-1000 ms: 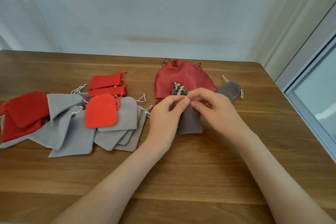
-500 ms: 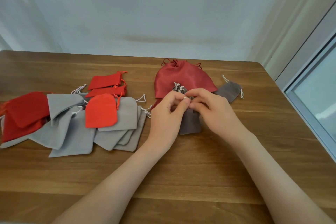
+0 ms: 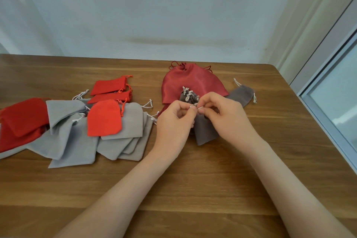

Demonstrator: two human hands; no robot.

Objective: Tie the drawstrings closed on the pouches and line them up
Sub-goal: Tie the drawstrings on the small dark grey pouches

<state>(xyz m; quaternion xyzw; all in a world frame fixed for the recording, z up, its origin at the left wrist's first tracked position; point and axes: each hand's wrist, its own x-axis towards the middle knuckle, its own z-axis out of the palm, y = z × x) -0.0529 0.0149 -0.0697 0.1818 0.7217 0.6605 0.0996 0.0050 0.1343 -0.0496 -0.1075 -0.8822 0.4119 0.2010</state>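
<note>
Both forearms are reaching forward over the brown wooden table [image 3: 193,183], converging so that the two hands are meeting knuckle to knuckle. The left hand [image 3: 173,120] is curling its fingers inward, thumb and forefinger pinching the thin pale drawstring [image 3: 196,106]. The right hand [image 3: 226,116] is mirroring it, its fingertips pinching the same cord just beside the left thumb, the remaining fingers folding loosely into the palm. The small dark grey-brown fabric pouch [image 3: 205,131] is lying under and between the hands, its closed bottom pointing back toward the wrists.

The mouth of that pouch is sitting behind the fingers, so whether a knot is formed cannot be told. Just beyond the knuckles, a cluster of dark gathered pouch tops with knotted pale cords [image 3: 190,96] is partly covered, resting against the large dark red satin pouch [image 3: 191,83]. Past the right hand, another dark grey pouch [image 3: 242,92] is half hidden. Well to the left of the left hand, a loose pile of light grey and red flat pouches [image 3: 67,141] is running out of the frame edge.
</note>
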